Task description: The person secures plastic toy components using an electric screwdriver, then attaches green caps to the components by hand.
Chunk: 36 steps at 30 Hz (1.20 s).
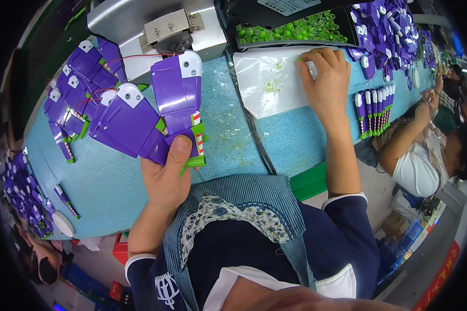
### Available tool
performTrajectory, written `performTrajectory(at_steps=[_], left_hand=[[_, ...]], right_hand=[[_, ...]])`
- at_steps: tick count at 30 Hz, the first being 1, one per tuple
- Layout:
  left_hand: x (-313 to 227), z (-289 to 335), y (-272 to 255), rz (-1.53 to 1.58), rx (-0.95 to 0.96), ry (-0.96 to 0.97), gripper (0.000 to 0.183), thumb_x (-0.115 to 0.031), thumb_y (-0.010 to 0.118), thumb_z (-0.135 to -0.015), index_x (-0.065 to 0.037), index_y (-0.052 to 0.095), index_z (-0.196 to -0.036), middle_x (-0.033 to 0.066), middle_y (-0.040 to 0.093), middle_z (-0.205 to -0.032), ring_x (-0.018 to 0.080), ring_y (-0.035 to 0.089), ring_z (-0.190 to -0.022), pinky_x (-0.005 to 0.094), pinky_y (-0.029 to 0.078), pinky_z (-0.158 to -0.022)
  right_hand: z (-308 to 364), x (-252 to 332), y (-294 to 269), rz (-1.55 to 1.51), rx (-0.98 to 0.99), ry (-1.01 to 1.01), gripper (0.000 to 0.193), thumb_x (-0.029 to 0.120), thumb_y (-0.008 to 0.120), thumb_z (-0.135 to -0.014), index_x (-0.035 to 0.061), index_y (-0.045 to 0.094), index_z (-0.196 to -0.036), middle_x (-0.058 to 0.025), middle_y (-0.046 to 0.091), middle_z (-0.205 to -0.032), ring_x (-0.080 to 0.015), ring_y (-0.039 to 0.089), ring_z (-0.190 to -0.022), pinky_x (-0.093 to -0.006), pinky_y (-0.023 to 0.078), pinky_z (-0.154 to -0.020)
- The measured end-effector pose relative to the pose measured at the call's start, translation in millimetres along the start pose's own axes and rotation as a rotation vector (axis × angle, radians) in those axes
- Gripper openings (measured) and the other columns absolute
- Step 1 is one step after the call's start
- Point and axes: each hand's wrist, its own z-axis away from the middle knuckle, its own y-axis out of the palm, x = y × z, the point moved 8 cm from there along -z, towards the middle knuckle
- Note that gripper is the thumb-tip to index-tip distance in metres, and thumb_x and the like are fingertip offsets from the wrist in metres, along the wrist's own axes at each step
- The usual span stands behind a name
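Observation:
My left hand (166, 179) is closed around the green ends of two purple plastic toy parts (124, 122), fanned apart, with white corners and red-and-white striped strips. A thin red wire runs from the white corner of the upper part. Over a white plastic sheet (267, 93), my right hand (327, 75) pinches a tiny green piece (300, 59) between thumb and fingertips. Just beyond the sheet sits a black tray of small green plastic pieces (296, 33). The far side of the held parts is hidden.
A metal machine (158, 31) stands at the back left, beside more purple parts with red wires (70, 96). Purple parts form a heap (381, 39) at the back right, with a row of slim ones (374, 111) nearer. A co-worker's arm (410, 135) reaches in at the right.

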Motion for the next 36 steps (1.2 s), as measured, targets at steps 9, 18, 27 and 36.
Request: performTrajectory(at_steps=[9,18,27,36], left_hand=[[-6,3,6,-0.181,0.100,0.083,0.043,0.001,0.060,-0.083,-0.001,0.047,-0.124,0.0102,0.059,-0.106,0.0188,0.059,-0.087,0.0316,0.050,-0.068],[-17,8,17,-0.474,0.140,0.277,0.027,0.003,0.067,-0.082,0.002,0.059,-0.107,0.0084,0.064,-0.100,0.0162,0.062,-0.089,0.0290,0.050,-0.080],[-22,11,22,-0.601,0.136,0.296,0.025,0.002,0.068,-0.081,0.001,0.060,-0.105,0.0076,0.065,-0.098,0.0151,0.062,-0.086,0.0278,0.050,-0.078],[-29,3,-8,-0.157,0.147,0.212,0.037,-0.006,0.060,-0.084,0.002,0.049,-0.119,0.0158,0.061,-0.103,0.0236,0.060,-0.092,0.0358,0.050,-0.082]], right_hand=[[12,34,-15,-0.798,0.145,0.163,0.011,0.006,0.069,-0.076,0.0028,0.067,-0.086,-0.0060,0.063,-0.090,-0.0184,0.053,-0.084,-0.0297,0.041,-0.076],[31,102,-12,-1.267,0.432,0.125,0.012,0.006,0.070,-0.077,0.0028,0.067,-0.088,-0.0058,0.063,-0.089,-0.0166,0.053,-0.085,-0.0284,0.040,-0.078],[41,111,-10,-1.131,0.339,0.127,0.015,0.003,0.075,-0.071,0.0043,0.067,-0.083,-0.0048,0.060,-0.080,-0.0165,0.054,-0.077,-0.0269,0.042,-0.069],[33,116,14,-1.140,0.373,0.140,0.010,0.003,0.072,-0.074,0.0027,0.065,-0.081,-0.0053,0.061,-0.083,-0.0139,0.056,-0.072,-0.0264,0.044,-0.066]])
